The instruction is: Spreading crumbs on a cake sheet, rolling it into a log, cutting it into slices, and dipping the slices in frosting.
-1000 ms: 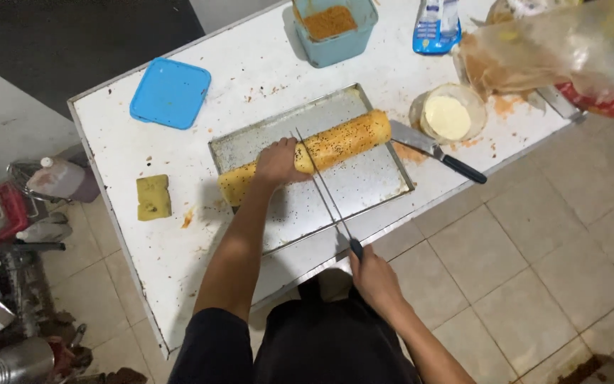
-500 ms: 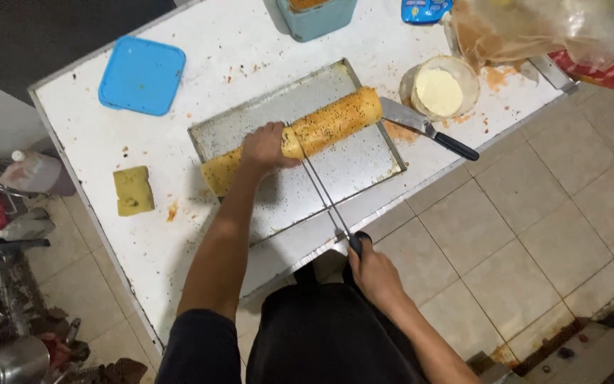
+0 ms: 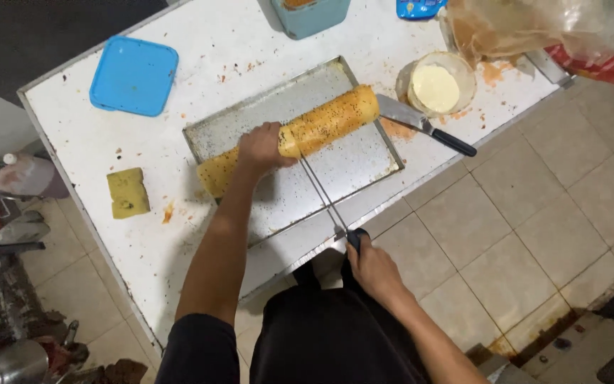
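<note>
A long yellow-orange rolled cake (image 3: 328, 122) speckled with dark bits lies diagonally across a metal baking tray (image 3: 364, 162) on a white table (image 3: 72, 153). My left hand (image 3: 263, 146) rests on top of the roll near its middle, gripping it. My right hand (image 3: 371, 264) is off the table's near edge, closed on the black handle of a long thin knife (image 3: 321, 190). The blade reaches up to the roll right beside my left hand's fingers.
A spatula with a black handle (image 3: 424, 125) lies by the tray's right corner, next to a round tub of pale cream (image 3: 435, 87). A blue lid (image 3: 133, 75), a yellow sponge (image 3: 128, 192), a blue container (image 3: 310, 14) and a plastic bag (image 3: 534, 28) sit around. Tiled floor lies to the right.
The view has shifted a little. Both hands keep their hold, and the knife blade stays at the roll beside my left hand.
</note>
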